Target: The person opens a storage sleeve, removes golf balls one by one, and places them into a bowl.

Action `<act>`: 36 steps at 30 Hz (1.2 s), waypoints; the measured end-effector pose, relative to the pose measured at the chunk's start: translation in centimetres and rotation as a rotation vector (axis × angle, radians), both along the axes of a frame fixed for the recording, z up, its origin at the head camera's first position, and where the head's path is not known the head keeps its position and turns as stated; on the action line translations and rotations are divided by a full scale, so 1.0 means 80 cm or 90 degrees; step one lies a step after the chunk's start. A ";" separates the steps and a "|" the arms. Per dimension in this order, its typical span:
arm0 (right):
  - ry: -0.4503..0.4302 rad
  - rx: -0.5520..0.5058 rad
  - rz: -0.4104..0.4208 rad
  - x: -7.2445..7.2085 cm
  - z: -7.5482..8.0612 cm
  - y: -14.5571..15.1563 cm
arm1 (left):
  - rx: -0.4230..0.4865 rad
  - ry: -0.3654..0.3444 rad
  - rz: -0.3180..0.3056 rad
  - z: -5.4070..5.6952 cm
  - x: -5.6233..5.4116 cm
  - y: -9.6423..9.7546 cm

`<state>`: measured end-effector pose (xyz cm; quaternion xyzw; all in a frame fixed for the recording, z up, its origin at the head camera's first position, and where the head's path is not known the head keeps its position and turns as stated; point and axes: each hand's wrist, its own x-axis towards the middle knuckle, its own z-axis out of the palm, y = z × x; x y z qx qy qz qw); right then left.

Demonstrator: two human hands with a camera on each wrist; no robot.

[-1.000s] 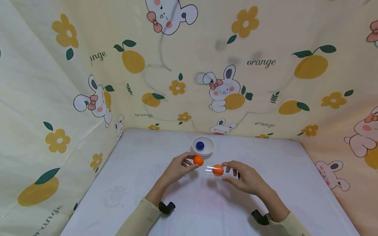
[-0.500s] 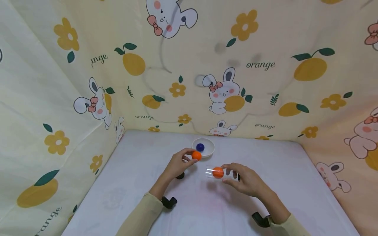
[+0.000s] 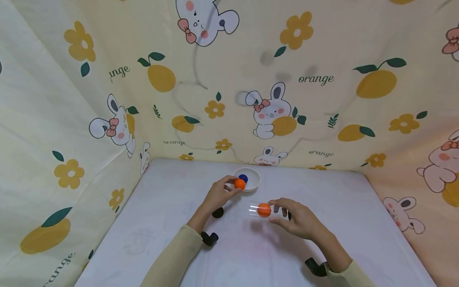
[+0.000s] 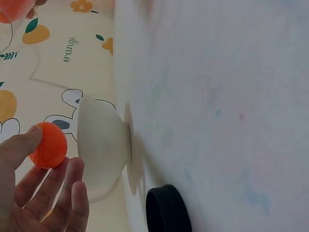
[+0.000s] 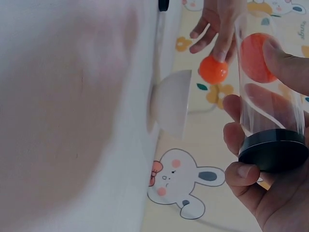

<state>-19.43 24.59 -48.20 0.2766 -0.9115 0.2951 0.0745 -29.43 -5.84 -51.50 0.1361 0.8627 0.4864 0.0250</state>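
Left hand (image 3: 218, 194) reaches out over the table (image 3: 161, 223) and pinches an orange ball (image 3: 240, 184) between thumb and fingertips, the remaining fingers loosely spread. The ball hangs just at the near rim of the white bowl (image 3: 252, 182) — beside it, not inside. A blue ball (image 3: 243, 177) lies in the bowl, partly hidden behind the orange one.

Right hand (image 3: 299, 218) grips a clear tube (image 3: 269, 209), fingers and thumb curled round its wall. The tube lies roughly level above the table, its black-capped end toward the palm and the other end pointing at the left hand. A second orange ball (image 3: 264, 209) sits inside it, near that far end. I cannot tell from here whether that end is open.

A black cap (image 3: 217, 212) rests on the table under the left forearm, just beside the bowl's foot in the left-wrist view.

Risks, as I judge them — the pinched ball is held by the tips only; let go at the rim instead of over the hollow, it may strike the edge and roll off across the smooth table. The bowl looks light, so a knuckle could shove it. The level tube could let its ball roll out if tipped forward.
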 end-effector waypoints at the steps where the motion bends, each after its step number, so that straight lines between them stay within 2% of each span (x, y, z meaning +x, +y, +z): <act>1: 0.002 -0.001 0.001 0.000 0.000 0.000 | -0.004 -0.002 0.004 0.000 -0.001 0.001; 11: 0.014 -0.001 0.006 0.000 0.003 0.001 | -0.041 -0.011 0.036 0.002 -0.013 0.015; 20: 0.005 0.009 0.005 0.002 0.001 0.002 | -0.065 0.009 0.033 -0.001 -0.017 0.020; 24: 0.001 0.011 0.003 0.003 0.000 0.003 | -0.062 0.011 0.019 -0.002 -0.018 0.021; 30: -0.001 0.016 -0.001 0.002 -0.002 0.005 | -0.061 -0.004 0.012 0.006 -0.014 0.017; 36: -0.019 0.024 -0.003 0.003 0.000 0.004 | -0.072 -0.003 -0.001 0.015 0.001 0.010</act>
